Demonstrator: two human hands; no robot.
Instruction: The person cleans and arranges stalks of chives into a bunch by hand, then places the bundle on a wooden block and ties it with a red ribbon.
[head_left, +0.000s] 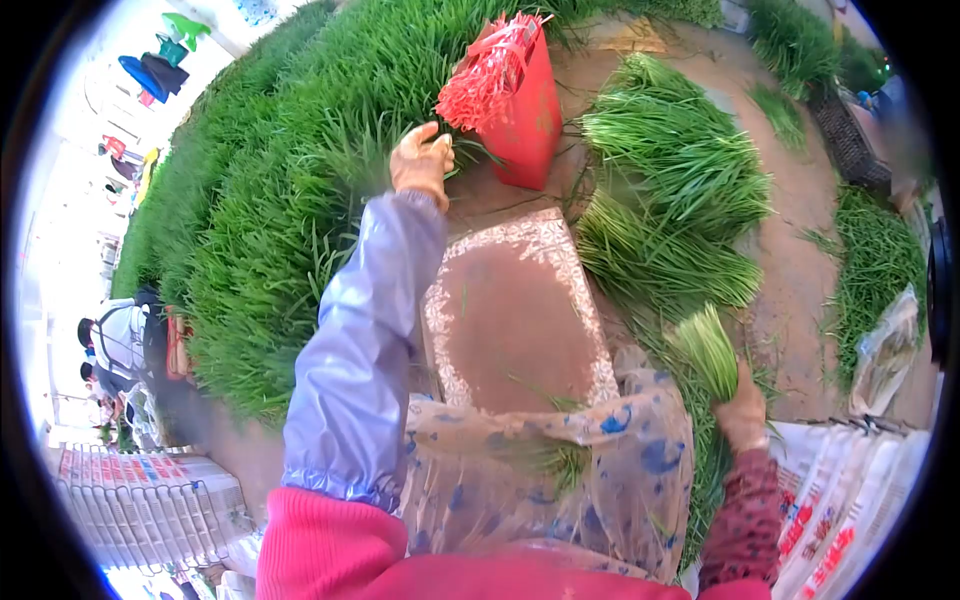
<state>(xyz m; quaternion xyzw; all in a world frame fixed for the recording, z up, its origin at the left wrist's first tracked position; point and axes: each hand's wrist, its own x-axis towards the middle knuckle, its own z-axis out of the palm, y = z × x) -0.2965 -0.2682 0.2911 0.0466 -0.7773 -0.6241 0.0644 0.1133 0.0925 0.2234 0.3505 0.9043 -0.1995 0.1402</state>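
Gripping a light-green stalk bundle (708,350) at four o'clock, the right hand (742,412) should avoid crushing it, while the left hand (422,162), grip unclear, hovers by thin red strips (472,98) at twelve.

Left arm (362,310) stretched well forward, angled slightly inward; wrist roughly straight. Left hand (420,165): fingers part-curled, pointing forward and right. Right forearm (742,515) less extended, low at right. Right hand (741,412): gripping posture, fingers mostly hidden.
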